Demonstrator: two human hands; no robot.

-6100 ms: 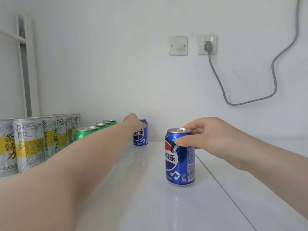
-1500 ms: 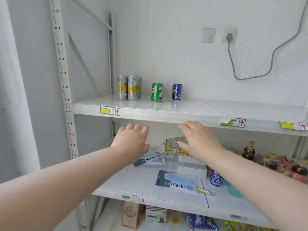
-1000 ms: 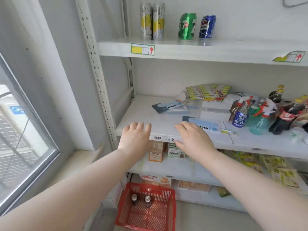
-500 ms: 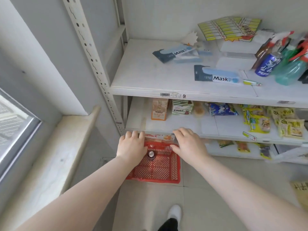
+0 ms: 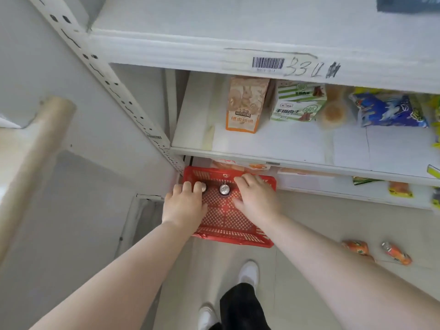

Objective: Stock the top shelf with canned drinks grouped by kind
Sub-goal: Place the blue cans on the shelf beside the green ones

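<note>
In the red basket (image 5: 228,231) on the floor, two cans are standing upright at its far end, only their silver tops showing. The left hand (image 5: 184,206) is hanging open over the left can (image 5: 203,187), fingers partly covering it; the right hand (image 5: 257,198) is spreading open just right of the other can (image 5: 224,189), holding nothing. Likely full, they should feel hefty, rigid and smooth, so each is best gripped round its side wall below the rim.
</note>
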